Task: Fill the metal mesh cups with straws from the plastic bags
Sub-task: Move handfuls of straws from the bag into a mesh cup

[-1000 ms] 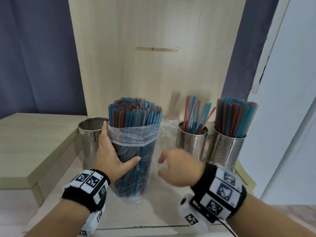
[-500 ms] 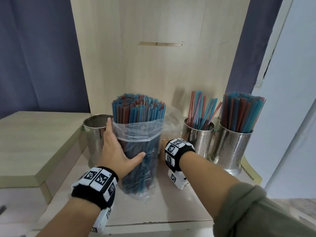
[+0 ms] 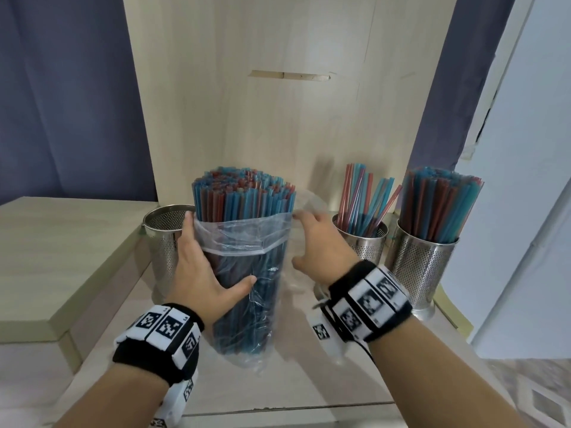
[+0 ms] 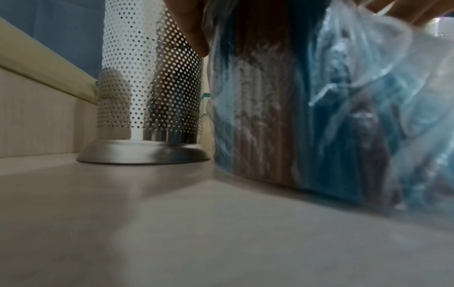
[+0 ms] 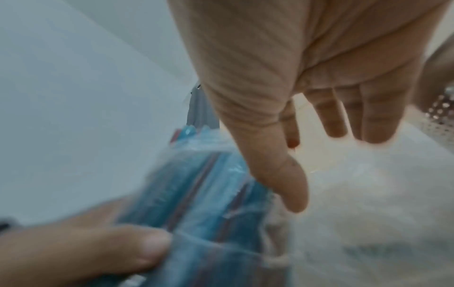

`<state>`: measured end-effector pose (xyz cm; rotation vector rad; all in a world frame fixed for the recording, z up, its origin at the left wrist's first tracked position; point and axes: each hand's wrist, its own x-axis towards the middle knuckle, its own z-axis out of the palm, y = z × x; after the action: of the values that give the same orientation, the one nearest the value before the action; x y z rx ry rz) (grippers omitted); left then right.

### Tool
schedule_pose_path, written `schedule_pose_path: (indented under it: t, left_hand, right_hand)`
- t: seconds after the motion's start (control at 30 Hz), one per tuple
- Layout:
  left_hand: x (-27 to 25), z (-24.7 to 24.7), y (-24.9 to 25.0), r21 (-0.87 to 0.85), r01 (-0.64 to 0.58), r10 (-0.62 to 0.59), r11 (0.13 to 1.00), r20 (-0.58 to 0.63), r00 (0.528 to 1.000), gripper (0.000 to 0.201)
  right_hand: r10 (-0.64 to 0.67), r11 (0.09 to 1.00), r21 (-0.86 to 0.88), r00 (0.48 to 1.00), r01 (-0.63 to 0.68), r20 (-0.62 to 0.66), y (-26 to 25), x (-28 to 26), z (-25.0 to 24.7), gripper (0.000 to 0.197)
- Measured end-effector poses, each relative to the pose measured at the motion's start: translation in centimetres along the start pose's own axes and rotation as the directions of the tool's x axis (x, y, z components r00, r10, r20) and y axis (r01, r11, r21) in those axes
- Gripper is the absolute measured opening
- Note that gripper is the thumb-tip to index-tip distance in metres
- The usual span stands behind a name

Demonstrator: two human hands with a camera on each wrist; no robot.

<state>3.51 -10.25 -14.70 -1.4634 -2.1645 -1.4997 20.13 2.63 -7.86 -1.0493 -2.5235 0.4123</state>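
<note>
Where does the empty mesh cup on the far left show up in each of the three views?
Head: the empty mesh cup stands left of centre, behind the left hand.
Left wrist: the cup fills the upper left, its base on the shelf.
Right wrist: not in it; the perforated metal at the right edge is another cup.
Shared landmark: the bag of straws, which the left hand grips.

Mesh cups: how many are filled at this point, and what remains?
Done: the far-right cup is packed with straws. Partly done: the middle cup holds a loose handful. In hand: left hand grips the bag of straws; right hand is open beside it. Left: the empty cup.
</note>
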Motion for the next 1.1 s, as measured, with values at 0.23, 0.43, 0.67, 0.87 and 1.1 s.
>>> schedule_pose_path:
  t: [0.23,0.43,0.67,0.87,1.1]
  left_hand:
    - [-0.2,0.0,0.5,0.021,0.030,-0.030,0.999,-0.020,0.999,0.145]
    - [-0.1,-0.1,0.5,0.021,0.033,-0.032,0.999,-0.031,0.999,0.144]
    - [-0.1,-0.2,0.5,0.034,0.035,-0.034,0.999,-0.019,0.999,0.143]
    - [-0.2,-0.3,0.8,0.026,0.040,-0.039,0.999,-0.020,0.999,0.143]
    - [-0.1,-0.1,0.5,0.031,0.033,-0.033,0.999,-0.015,0.999,0.142]
  right_hand:
    - [0.114,0.961,-0.246,0.991,-0.127,-0.064,-0.2,6.6,2.3,0.116]
    - [0.116,0.992,0.067,0.980,-0.106,-0.159,0.1,4.5,5.5,0.032]
    - [0.189,0.982,-0.019,0.950,-0.190,0.249,3.4,6.8,11.0,0.078]
    - [0.207,0.978,-0.052,0.948,-0.200,0.242,7.5,9.6,12.4,0.090]
    - [0.111,0.983,0.137,0.988,-0.126,0.108,0.4,-3.5,2.6,0.071]
